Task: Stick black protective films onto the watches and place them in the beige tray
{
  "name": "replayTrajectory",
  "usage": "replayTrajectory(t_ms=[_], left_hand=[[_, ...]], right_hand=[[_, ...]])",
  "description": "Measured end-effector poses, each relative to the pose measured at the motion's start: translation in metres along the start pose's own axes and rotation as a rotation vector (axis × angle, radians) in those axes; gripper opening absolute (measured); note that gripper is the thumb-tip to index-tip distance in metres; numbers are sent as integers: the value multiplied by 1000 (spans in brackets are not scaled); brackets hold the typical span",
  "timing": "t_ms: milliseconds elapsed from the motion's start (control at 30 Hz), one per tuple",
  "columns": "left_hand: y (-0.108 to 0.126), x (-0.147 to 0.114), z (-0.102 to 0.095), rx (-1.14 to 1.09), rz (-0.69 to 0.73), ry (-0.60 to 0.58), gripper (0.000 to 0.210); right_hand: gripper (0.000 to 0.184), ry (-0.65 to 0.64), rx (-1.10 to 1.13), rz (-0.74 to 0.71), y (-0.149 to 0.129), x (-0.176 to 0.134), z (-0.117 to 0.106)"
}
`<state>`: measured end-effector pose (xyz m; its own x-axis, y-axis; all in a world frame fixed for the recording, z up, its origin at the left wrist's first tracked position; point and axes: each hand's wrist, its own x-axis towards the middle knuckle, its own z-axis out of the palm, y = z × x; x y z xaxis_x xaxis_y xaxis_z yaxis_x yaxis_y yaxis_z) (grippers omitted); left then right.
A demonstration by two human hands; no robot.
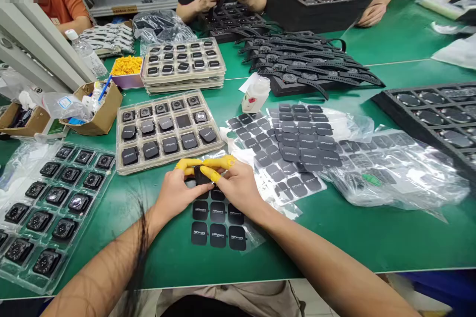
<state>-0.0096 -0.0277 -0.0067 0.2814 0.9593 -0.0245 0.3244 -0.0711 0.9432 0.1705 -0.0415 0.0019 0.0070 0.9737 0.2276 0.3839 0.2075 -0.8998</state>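
Both my hands close around one dark watch case (201,175) above the sheet of printed films. My left hand (178,185) grips its left side, with yellow finger cots on some fingertips. On the other side my right hand (234,181) presses it, also in yellow cots. Part of the case is hidden by the fingers. Beneath lies a sheet of black square films (217,234) marked HiFuture. Just beyond my hands sits a beige tray (122,166) of watch cases, several with printed films on their faces and others lens side up.
A clear tray (61,267) of watch cases lies at left. Film sheets (297,185) and plastic bags (401,178) spread to the right, near a white bottle (256,95). Stacked trays (186,84), strapped watches (297,64) and a box of yellow cots (127,66) stand farther back. Co-workers sit opposite.
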Motion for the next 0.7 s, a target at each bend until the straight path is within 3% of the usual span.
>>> replayTrajectory(t_ms=[233, 400, 467, 567, 633, 700], left_hand=[[-1, 0, 0, 25, 8, -14, 56], [-3, 0, 0, 63, 27, -45, 55], [-2, 0, 0, 71, 47, -59, 54], [1, 0, -3, 44, 101, -73, 53], [4, -2, -6, 17, 160, -152, 52], [5, -4, -8, -21, 228, -279, 52]], right_hand=[[7, 91, -31, -128, 1, -2, 1], [8, 11, -165, -32, -5, 2, -1], [9, -68, -112, -5, -8, 9, -15], [21, -254, 246, 54, -9, 23, -50], [25, -233, 418, 117, -7, 30, -70], [23, -180, 319, 132, -2, 34, -75]])
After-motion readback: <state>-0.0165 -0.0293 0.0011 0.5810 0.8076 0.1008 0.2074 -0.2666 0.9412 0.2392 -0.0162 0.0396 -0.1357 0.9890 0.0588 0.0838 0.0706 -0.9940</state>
